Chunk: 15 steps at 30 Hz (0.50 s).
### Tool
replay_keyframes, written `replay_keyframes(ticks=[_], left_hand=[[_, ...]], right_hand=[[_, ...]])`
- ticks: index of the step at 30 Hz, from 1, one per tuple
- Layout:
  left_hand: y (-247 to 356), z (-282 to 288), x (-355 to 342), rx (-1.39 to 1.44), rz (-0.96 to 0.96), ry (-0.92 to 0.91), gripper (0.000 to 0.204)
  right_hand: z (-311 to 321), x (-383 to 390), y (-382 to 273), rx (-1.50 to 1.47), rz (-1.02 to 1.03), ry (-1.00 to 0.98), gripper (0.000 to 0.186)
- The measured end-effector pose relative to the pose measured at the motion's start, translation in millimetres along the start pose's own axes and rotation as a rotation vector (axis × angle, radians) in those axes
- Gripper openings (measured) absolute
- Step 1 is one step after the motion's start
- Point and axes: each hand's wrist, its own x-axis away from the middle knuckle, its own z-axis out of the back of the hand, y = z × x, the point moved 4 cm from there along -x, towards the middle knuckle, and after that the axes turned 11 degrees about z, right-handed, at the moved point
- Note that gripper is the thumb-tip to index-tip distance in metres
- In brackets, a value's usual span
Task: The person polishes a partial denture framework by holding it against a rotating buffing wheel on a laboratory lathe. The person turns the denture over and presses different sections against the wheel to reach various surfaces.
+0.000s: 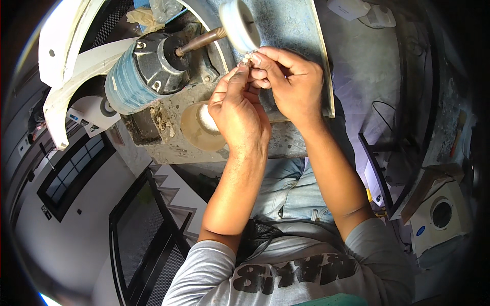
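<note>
A blue-bodied electric motor (127,84) with a black end housing lies on the workbench. Its threaded brown shaft (204,41) carries a pale, round polishing wheel (239,28). Just below the wheel's lower edge, my left hand (239,112) and my right hand (298,84) meet at the fingertips. Both are closed in a pinch around a tiny cream-coloured piece (247,58). It is too small for me to name, and my fingers partly cover it. Whether it touches the wheel, I cannot tell. Beside my left wrist stands a tan bowl (191,133) with white material inside.
A curved white guard (76,81) arches around the motor and wheel. Crumpled plastic bags (153,14) lie behind the motor. The bench has a raised pale edge (326,61) right of my right hand. White containers (357,9) stand at the upper right.
</note>
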Motion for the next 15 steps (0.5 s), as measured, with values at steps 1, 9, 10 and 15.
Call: replay_keyframes(ticks=[1, 9, 10, 15], left_hand=[[-0.1, 0.3, 0.0, 0.001, -0.003, -0.003, 0.015], [0.9, -0.2, -0.5, 0.003, -0.010, -0.004, 0.014], [0.7, 0.0, -0.7, 0.003, -0.011, -0.010, 0.014], [-1.2, 3.0, -3.4, -0.016, -0.041, -0.030, 0.014]], right_hand=[[0.1, 0.1, -0.4, 0.000, 0.001, -0.004, 0.012], [-0.3, -0.2, -0.8, -0.021, -0.043, -0.008, 0.012], [-0.2, 0.1, -0.2, -0.019, -0.051, -0.011, 0.012], [-0.6, 0.4, 4.5, -0.034, -0.025, -0.009, 0.011]])
